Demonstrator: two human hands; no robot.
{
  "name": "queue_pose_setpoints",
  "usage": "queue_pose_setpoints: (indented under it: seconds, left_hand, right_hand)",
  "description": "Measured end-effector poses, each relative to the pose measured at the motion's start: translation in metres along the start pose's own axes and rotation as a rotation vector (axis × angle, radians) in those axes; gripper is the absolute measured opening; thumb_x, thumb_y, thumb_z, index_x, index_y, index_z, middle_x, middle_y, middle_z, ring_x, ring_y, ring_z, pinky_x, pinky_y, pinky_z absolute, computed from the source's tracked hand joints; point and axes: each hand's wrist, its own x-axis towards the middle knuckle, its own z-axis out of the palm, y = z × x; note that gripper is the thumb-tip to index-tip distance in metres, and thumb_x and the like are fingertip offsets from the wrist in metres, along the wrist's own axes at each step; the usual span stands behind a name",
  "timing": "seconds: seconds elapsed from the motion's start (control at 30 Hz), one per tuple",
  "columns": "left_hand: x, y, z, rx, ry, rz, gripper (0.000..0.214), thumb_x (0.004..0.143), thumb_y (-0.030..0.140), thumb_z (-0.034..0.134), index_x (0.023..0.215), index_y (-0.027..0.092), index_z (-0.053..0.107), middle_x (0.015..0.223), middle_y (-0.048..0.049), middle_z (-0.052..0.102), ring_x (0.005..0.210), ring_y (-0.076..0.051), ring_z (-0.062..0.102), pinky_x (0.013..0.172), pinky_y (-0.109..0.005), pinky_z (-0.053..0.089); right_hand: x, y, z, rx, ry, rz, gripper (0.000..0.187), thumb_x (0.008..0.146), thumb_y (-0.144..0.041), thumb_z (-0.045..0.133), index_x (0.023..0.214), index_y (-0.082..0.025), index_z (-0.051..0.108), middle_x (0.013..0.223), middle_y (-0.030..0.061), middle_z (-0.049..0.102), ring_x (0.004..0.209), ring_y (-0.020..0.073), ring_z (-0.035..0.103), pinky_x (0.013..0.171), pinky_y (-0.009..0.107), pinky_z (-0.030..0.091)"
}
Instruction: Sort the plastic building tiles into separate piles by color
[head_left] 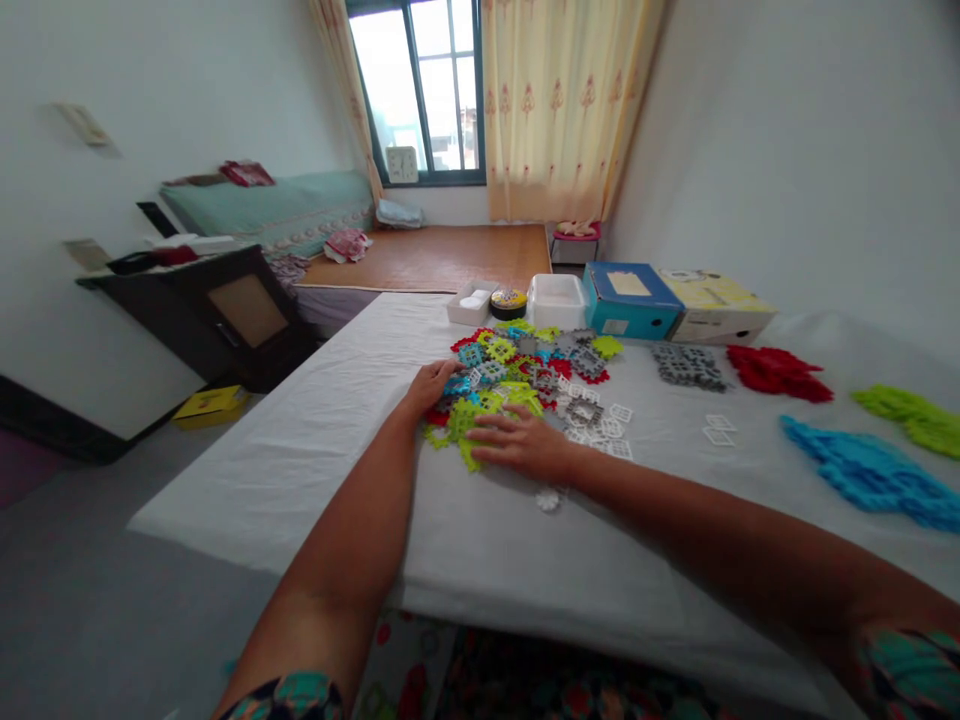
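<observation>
A mixed heap of flat plastic puzzle pieces (529,375) in green, blue, red, grey and white lies on the white-covered table (337,440). My left hand (430,385) rests at the heap's left edge, fingers curled over some pieces. My right hand (521,440) lies flat on the heap's near edge, fingers stretched over green pieces (463,425). A single white piece (548,499) lies just in front of my right wrist.
Sorted piles lie to the right: grey (688,365), red (776,372), green (911,415), blue (870,470), and two white pieces (718,428). At the far edge stand small trays (556,300), a round tin (508,303), a blue box (628,299) and a yellow box (718,305). A dark cabinet (225,310) stands left.
</observation>
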Motion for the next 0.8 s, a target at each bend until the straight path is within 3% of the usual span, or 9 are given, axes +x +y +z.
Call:
queue_pose_setpoints:
  seconds: [0.2, 0.33, 0.43, 0.53, 0.67, 0.8]
  left_hand:
    - [0.003, 0.001, -0.001, -0.044, 0.043, -0.001, 0.067, 0.092, 0.063, 0.031, 0.111, 0.013, 0.071, 0.112, -0.0124, 0.072, 0.108, -0.025, 0.063, 0.099, -0.040, 0.046]
    - [0.006, 0.000, 0.001, 0.112, 0.069, 0.082, 0.058, 0.095, 0.054, 0.030, 0.123, 0.017, 0.065, 0.127, -0.0097, 0.064, 0.123, -0.022, 0.054, 0.110, -0.040, 0.037]
    - [0.005, -0.001, 0.004, 0.247, 0.067, 0.161, 0.054, 0.094, 0.051, 0.034, 0.128, 0.018, 0.060, 0.132, -0.0102, 0.059, 0.127, -0.022, 0.049, 0.112, -0.040, 0.034]
    - [0.000, 0.000, 0.008, 0.385, -0.006, 0.235, 0.054, 0.092, 0.051, 0.040, 0.132, 0.019, 0.057, 0.138, -0.0108, 0.055, 0.130, -0.023, 0.047, 0.114, -0.041, 0.033]
    - [-0.002, 0.003, 0.007, 0.496, -0.066, 0.270, 0.056, 0.090, 0.052, 0.038, 0.131, 0.019, 0.058, 0.138, -0.0117, 0.055, 0.129, -0.025, 0.049, 0.114, -0.043, 0.034]
    - [0.009, 0.004, -0.006, 0.471, 0.027, 0.250, 0.054, 0.087, 0.058, 0.035, 0.123, 0.027, 0.062, 0.133, -0.0050, 0.061, 0.126, -0.027, 0.053, 0.112, -0.046, 0.037]
  right_hand:
    - [0.003, 0.090, -0.008, 0.007, 0.110, 0.316, 0.023, 0.094, -0.024, 0.055, 0.112, -0.029, 0.069, 0.132, 0.0038, 0.063, 0.130, 0.0249, 0.049, 0.109, 0.051, 0.033]
    - [0.006, 0.122, -0.030, 0.164, 0.434, 0.588, 0.026, 0.094, -0.035, 0.053, 0.111, -0.025, 0.070, 0.123, 0.0064, 0.068, 0.118, 0.0232, 0.056, 0.104, 0.045, 0.041]
    - [-0.013, 0.127, -0.058, 0.306, 0.624, 0.757, 0.033, 0.093, -0.044, 0.050, 0.106, -0.022, 0.072, 0.111, 0.0057, 0.071, 0.105, 0.0224, 0.062, 0.092, 0.039, 0.049]
    - [-0.060, 0.115, -0.085, 0.404, 0.653, 0.875, 0.037, 0.091, -0.050, 0.051, 0.099, -0.020, 0.073, 0.098, 0.0038, 0.071, 0.091, 0.0199, 0.063, 0.079, 0.032, 0.053]
    - [-0.152, 0.098, -0.110, 0.486, 0.655, 1.078, 0.039, 0.080, -0.053, 0.063, 0.096, -0.018, 0.071, 0.079, 0.0023, 0.068, 0.068, 0.0160, 0.061, 0.061, 0.028, 0.052]
    - [-0.271, 0.105, -0.142, 0.435, 0.903, 1.368, 0.047, 0.072, -0.044, 0.071, 0.108, -0.015, 0.064, 0.080, 0.0042, 0.070, 0.068, 0.0163, 0.065, 0.061, 0.028, 0.054]
